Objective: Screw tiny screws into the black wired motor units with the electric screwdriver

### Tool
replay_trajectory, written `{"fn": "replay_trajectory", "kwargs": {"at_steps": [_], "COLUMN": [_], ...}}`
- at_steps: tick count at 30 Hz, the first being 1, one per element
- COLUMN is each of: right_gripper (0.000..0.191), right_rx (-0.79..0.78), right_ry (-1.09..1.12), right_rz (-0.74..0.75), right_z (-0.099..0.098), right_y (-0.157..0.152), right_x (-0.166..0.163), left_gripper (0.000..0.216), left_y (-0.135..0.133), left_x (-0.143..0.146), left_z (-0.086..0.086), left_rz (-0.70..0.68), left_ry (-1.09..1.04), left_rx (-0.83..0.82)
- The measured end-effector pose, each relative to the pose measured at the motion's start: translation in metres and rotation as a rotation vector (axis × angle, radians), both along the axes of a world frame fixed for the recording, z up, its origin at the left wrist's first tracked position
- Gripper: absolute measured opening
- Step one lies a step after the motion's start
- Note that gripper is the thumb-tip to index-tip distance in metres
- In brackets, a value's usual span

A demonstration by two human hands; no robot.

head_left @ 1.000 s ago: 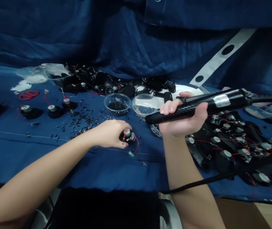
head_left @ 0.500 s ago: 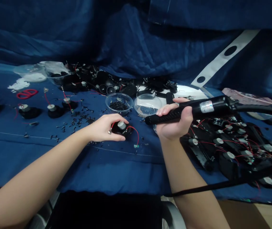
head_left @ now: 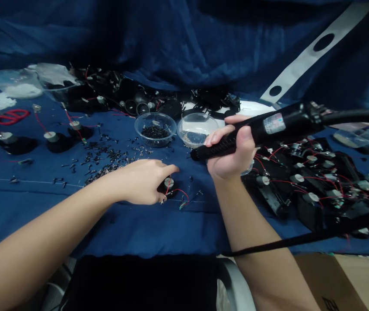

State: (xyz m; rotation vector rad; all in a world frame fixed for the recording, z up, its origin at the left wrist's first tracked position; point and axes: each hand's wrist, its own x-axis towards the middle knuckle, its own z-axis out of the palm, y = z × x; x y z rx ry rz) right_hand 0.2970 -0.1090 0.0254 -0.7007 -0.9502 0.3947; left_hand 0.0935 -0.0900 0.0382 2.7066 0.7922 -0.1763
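My left hand [head_left: 148,181] has its fingers curled around a small black part [head_left: 169,185] with a round silver top, on the blue cloth. Red wires come off this part, and one ends in a small green board [head_left: 182,205] to its right. The hand hides much of the part's left side. In my right hand [head_left: 231,149] is a black electric screwdriver [head_left: 259,129], held slanted above the cloth with its tip towards the left. A thick black cable leaves its rear end. Loose black screws [head_left: 102,160] lie scattered behind my left forearm.
A clear bowl of dark screws [head_left: 155,131] stands beside a second clear bowl [head_left: 197,129] holding small light pieces. Many wired black assemblies [head_left: 314,181] crowd the right side. At the left are a red ring-handled item [head_left: 12,116] and several silver-topped black parts [head_left: 58,141].
My left hand has turned over the part and brought it slightly nearer to me. The screwdriver stays in my right hand. The whole view has shifted a little.
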Motion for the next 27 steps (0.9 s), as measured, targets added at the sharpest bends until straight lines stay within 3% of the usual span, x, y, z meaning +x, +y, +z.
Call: {"fn": "replay_trajectory", "kwargs": {"at_steps": [4, 8, 11, 14, 16, 19, 23, 25, 27], "right_gripper": [0.033, 0.030, 0.032, 0.035, 0.036, 0.039, 0.036, 0.036, 0.036], "right_rx": [-0.057, 0.025, 0.092, 0.121, 0.112, 0.073, 0.064, 0.059, 0.033], "right_ry": [-0.046, 0.031, 0.128, 0.240, 0.286, 0.280, 0.284, 0.294, 0.303], "right_rz": [-0.058, -0.036, -0.120, -0.281, -0.341, -0.344, -0.336, -0.337, -0.329], "right_z": [0.002, 0.006, 0.011, 0.017, 0.019, 0.021, 0.021, 0.021, 0.021], "right_y": [0.000, 0.001, 0.001, 0.001, 0.000, -0.001, -0.002, -0.002, -0.002], "right_x": [-0.001, 0.000, 0.000, -0.001, -0.003, -0.004, -0.008, -0.011, -0.014], "left_gripper": [0.053, 0.051, 0.051, 0.068, 0.073, 0.054, 0.046, 0.049, 0.053], "left_y": [-0.002, -0.003, -0.005, -0.002, 0.005, 0.022, 0.061, 0.079, 0.092], "left_x": [0.009, 0.015, 0.021, 0.022, 0.012, -0.027, -0.118, -0.163, -0.195], "left_z": [-0.006, -0.020, -0.027, -0.022, -0.011, 0.014, 0.032, 0.024, 0.008], "left_rz": [-0.057, -0.077, -0.073, 0.023, 0.141, 0.414, 0.999, 1.105, 1.054], "left_ry": [-0.030, -0.063, -0.135, -0.239, -0.260, -0.186, -0.058, 0.052, 0.066], "left_rx": [0.017, 0.097, 0.255, 0.489, 0.519, 0.430, 0.554, 0.516, 0.409]}}
